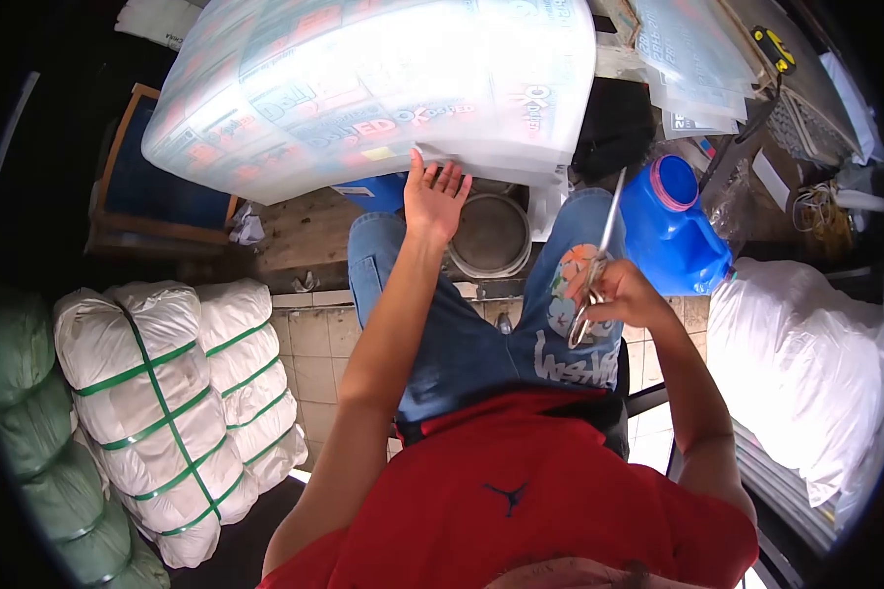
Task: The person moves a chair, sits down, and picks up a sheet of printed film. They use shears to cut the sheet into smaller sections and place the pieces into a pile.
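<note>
My left hand (436, 201) is turned palm up at the near edge of a large translucent printed plastic sheet (363, 108). Its fingers are apart and their tips meet the sheet's edge; no firm grip shows. Over my right thigh, my right hand (624, 294) is closed around the handles of a pair of scissors (612, 216). The blades point up and away from me, toward the sheet's right side, and look closed together. Printing on the sheet shows reversed, in red and blue.
A blue plastic jug (673, 231) stands right of my knee, near a white bag (801, 373). A round bucket (491, 236) sits between my knees. Strapped white bales (152, 412) are at left. More printed sheets (692, 59) and a yellow tape measure (774, 49) lie at upper right.
</note>
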A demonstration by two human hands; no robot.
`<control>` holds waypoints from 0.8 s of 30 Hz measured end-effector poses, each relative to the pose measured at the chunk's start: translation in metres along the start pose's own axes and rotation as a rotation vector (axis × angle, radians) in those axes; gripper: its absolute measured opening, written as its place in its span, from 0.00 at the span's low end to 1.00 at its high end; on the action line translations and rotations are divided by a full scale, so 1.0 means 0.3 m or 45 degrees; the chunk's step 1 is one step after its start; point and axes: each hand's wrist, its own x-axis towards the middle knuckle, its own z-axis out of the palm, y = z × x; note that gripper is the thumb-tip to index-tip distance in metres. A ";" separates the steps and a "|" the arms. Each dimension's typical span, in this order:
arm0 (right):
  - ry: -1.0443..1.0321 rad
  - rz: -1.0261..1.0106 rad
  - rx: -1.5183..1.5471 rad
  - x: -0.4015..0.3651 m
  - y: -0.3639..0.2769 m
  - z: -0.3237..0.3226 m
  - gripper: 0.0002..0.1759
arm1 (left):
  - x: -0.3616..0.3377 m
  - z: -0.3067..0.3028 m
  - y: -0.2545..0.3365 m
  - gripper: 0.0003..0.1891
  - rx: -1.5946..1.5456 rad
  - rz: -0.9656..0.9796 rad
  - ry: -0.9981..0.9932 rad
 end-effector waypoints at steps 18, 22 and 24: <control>0.030 0.175 -0.096 0.017 -0.001 0.030 0.23 | 0.002 0.025 0.070 0.31 -0.289 0.117 -0.294; -0.008 0.000 -0.030 0.002 -0.013 -0.028 0.28 | -0.102 -0.039 0.053 0.22 -0.143 0.135 -0.174; -0.028 -0.027 0.108 -0.017 -0.042 -0.033 0.32 | -0.267 0.003 0.076 0.17 -0.060 0.075 -0.145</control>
